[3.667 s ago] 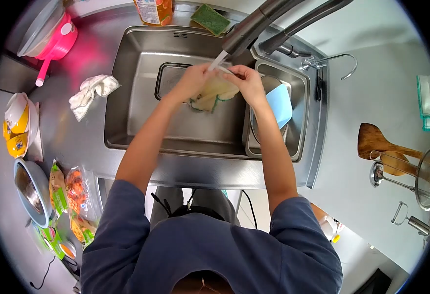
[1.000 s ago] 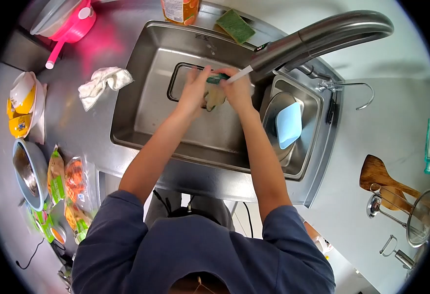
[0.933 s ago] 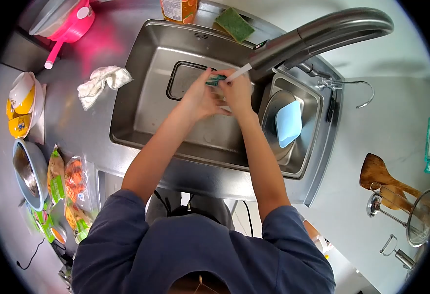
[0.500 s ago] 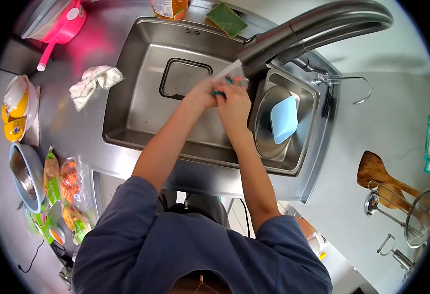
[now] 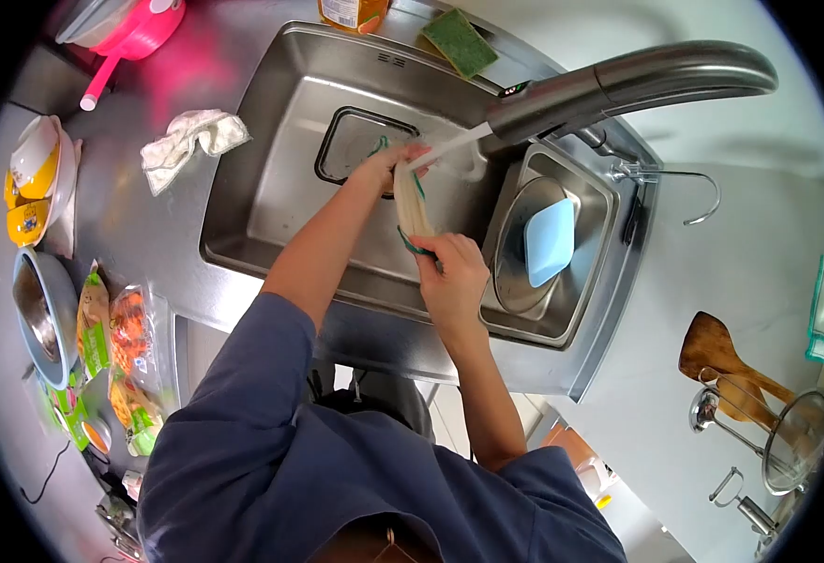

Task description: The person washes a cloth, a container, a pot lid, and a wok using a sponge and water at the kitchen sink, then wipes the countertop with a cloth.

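A white dishcloth with a green edge point(image 5: 414, 205) is stretched between my two hands above the large sink basin point(image 5: 276, 216). My left hand point(image 5: 388, 169) is closed round its upper end, close to the water stream point(image 5: 454, 144) from the faucet point(image 5: 637, 84). Nearer to my body, my right hand point(image 5: 454, 272) grips the lower end by its green edge. The cloth looks narrow and bunched lengthwise. Some green edging also shows just beyond my left hand.
Right of the basin, a small sink point(image 5: 599, 235) holds a round lid point(image 5: 510, 272) and a light-blue dish point(image 5: 550, 242). A sponge point(image 5: 461, 42) lies behind the basin. A crumpled cloth point(image 5: 191, 145), bowls point(image 5: 32, 178) and food bags point(image 5: 130, 338) are at left; wooden spatulas point(image 5: 712, 347) at right.
My hands were together under the water with the cloth bunched up between them. Now my right hand has drawn back toward my body, and the cloth is pulled out long.
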Demonstrator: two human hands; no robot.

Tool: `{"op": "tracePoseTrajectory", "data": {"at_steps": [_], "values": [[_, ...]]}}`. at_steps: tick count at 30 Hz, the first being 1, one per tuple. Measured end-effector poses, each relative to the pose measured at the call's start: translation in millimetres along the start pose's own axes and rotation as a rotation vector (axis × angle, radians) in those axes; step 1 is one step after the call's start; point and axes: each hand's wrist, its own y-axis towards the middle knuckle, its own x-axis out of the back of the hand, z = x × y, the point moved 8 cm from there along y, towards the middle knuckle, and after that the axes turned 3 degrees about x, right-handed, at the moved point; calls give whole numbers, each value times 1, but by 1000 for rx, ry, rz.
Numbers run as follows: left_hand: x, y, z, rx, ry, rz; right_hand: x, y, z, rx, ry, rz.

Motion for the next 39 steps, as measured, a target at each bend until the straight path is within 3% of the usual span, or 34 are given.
{"op": "tracePoseTrajectory", "data": {"at_steps": [3,6,9,11,15,17,18,20,24,26,27,29,30,32,36,38,39], "values": [[14,18,8,74,-28,-14,4,-5,-3,-37,-14,34],[30,25,-2,-33,-150,-160,7,-2,-4,-55,21,11],[45,23,1,38,-397,-166,8,2,3,-85,19,-19],[40,19,-3,80,-385,-107,1,10,-15,-291,129,-50],[54,38,5,66,-230,31,-42,53,-79,-438,538,-255],[31,-5,4,-146,54,-135,-79,81,-112,-361,553,-224],[17,-25,-1,-154,56,-137,-99,93,-133,-356,560,-223],[-18,-50,10,65,-55,129,-139,100,-162,-597,689,-32],[-37,-67,4,95,-59,219,-126,102,-135,-821,900,83],[-49,-98,10,181,-305,-129,-103,94,-115,-950,789,45],[-53,-102,16,180,-312,-123,-102,89,-118,-946,782,49],[-89,-113,11,133,-477,248,-100,99,-103,-518,523,266],[-94,-117,8,133,-480,250,-101,92,-102,-518,520,267],[-118,-131,10,214,-312,435,-78,88,-63,20,150,83],[-106,-109,16,59,-158,329,-63,65,-49,-34,61,45],[-98,-74,37,195,-301,605,-54,57,-54,-84,44,55],[-102,-74,37,191,-300,603,-50,54,-59,-131,23,62]]}}
